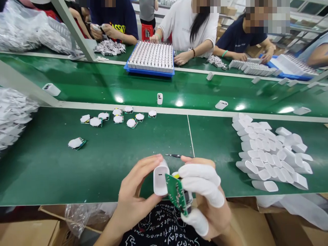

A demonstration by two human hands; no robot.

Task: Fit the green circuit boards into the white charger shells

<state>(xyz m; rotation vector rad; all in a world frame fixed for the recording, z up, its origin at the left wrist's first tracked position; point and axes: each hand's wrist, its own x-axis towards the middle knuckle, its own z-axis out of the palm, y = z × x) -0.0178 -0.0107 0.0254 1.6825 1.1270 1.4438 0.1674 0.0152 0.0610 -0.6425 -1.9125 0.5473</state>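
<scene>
My left hand (133,194) grips a white charger shell (160,178) with its open end turned toward the right. My right hand (205,194), with white finger cots on several fingers, pinches a green circuit board (176,193) right beside the shell's opening. The board and shell touch or nearly touch at the near edge of the green table (77,171). Thin dark tweezers (178,156) lie on the table just beyond my hands.
A heap of white empty shells (269,153) lies to the right. Several circuit boards with white caps (118,118) lie at the left centre, and one more capped board (76,143) apart. Beyond is a green conveyor (102,82) carrying single shells. Other people work opposite beside a blue tray (151,58) of parts.
</scene>
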